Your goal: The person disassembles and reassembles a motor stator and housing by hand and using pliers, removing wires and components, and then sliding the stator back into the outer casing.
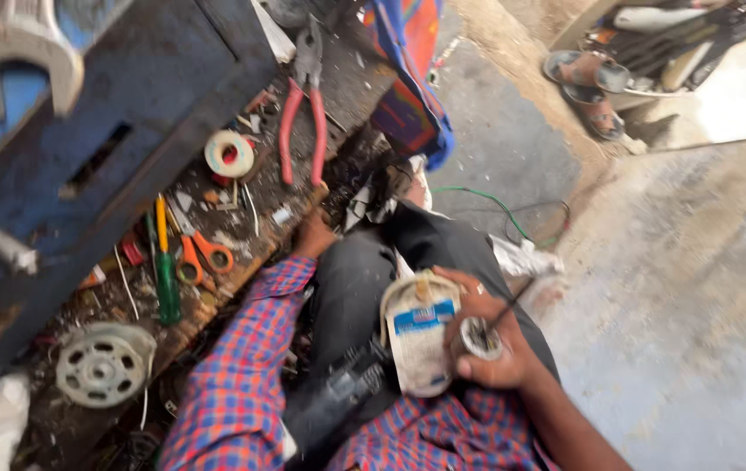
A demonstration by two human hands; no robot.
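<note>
Both hands were busy, each at a different spot. Resting on the lap, the right hand (488,336) was curled around a small roll of pale tape (480,337), with its fingers (465,283) also bracing a worn white appliance housing (417,336) that bore a blue label; a thin dark wire (502,312) ran up from the roll. Stretched out in a plaid sleeve (246,366), the left hand (312,235) reached to the edge of the cluttered work board (242,240); whether it was closed on anything could not be told, since its fingers were hidden among the scraps. Near that hand lay red-handled pliers (303,122), a second tape roll (230,154), orange-handled scissors (201,255) and a green screwdriver (167,283), with a grey perforated wheel (101,366) farther along. A steady hold seemed to matter most: the housing looked likely to slide off the knee, so keeping it pressed down would have kept the wire and tape from shifting. Sandals (584,83) sat well apart on the concrete floor (678,288).
</note>
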